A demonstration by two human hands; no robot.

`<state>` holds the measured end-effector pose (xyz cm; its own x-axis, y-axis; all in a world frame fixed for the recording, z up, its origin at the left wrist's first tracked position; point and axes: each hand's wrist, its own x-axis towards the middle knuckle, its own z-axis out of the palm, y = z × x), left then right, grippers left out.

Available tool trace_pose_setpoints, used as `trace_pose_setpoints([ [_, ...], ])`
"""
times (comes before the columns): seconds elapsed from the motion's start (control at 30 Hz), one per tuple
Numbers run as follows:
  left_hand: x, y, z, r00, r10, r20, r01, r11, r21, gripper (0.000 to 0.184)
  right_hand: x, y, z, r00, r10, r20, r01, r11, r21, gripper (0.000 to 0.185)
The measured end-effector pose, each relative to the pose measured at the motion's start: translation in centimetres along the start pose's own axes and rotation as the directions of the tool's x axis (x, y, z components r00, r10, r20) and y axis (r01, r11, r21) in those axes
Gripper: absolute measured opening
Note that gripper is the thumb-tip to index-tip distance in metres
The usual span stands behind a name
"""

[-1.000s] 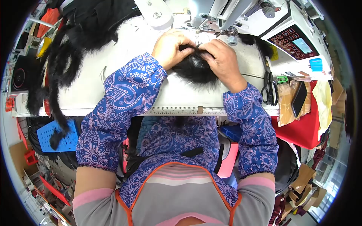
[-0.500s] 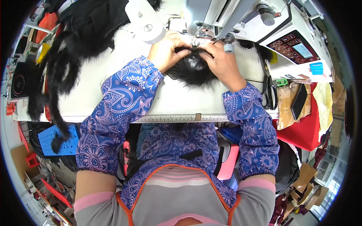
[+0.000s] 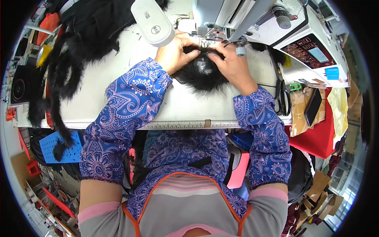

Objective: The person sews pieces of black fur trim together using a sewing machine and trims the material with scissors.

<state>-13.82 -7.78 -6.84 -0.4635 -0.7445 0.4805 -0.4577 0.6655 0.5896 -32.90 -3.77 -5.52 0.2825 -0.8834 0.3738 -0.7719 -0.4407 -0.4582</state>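
Note:
A piece of black fur (image 3: 201,73) lies on the white sewing table (image 3: 185,106), its far edge close to the needle area of the sewing machine (image 3: 207,33). My left hand (image 3: 176,54) grips its left side, thumb on top and the other fingers partly hidden. On the opposite side my right hand (image 3: 231,65) holds the fur in the same way, thumb pressed down close to the machine's foot. The presser foot itself is small and partly covered by machine parts and my fingers.
Black furry pieces (image 3: 94,31) are heaped at the left, with strips hanging over the front edge. Black scissors (image 3: 282,96) lie at the right near a phone (image 3: 313,106). A white lamp head (image 3: 154,23) hangs over the table; a control panel (image 3: 310,51) faces me. A ruler strip (image 3: 173,124) runs along the edge.
Both hands keep their grip on the black fur in nearly the same place. My right thumb has shifted very slightly; the view itself has moved a little.

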Motion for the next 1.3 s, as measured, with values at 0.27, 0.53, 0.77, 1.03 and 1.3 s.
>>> trace_pose_setpoints([
  [0.27, 0.8, -0.5, 0.4, 0.990, -0.138, 0.013, 0.139, 0.990, -0.022, 0.020, 0.7, 2.6, 2.0, 0.996, 0.091, -0.009, -0.090, 0.993, 0.073, 0.023],
  [0.53, 1.2, -1.2, 0.4, 0.992, -0.121, 0.032, 0.122, 0.992, -0.031, 0.020, 1.2, 3.5, 2.2, 0.980, 0.171, 0.102, -0.182, 0.977, 0.113, 0.022],
  [0.77, 1.3, -0.5, 0.2, 0.981, -0.186, 0.059, 0.188, 0.982, -0.033, 0.019, 1.0, 4.4, 2.8, 0.989, 0.128, 0.075, -0.138, 0.981, 0.138, 0.021],
  [1.03, 1.3, -0.8, 0.6, 0.990, -0.142, 0.023, 0.143, 0.989, -0.033, 0.019, 1.3, 3.1, 1.8, 0.997, 0.072, 0.041, -0.075, 0.993, 0.086, 0.024],
  [1.3, 1.5, -1.3, 0.8, 0.992, -0.121, -0.024, 0.122, 0.992, 0.025, 0.021, 1.9, 3.3, 1.8, 0.985, 0.157, 0.072, -0.165, 0.979, 0.117, 0.034],
])
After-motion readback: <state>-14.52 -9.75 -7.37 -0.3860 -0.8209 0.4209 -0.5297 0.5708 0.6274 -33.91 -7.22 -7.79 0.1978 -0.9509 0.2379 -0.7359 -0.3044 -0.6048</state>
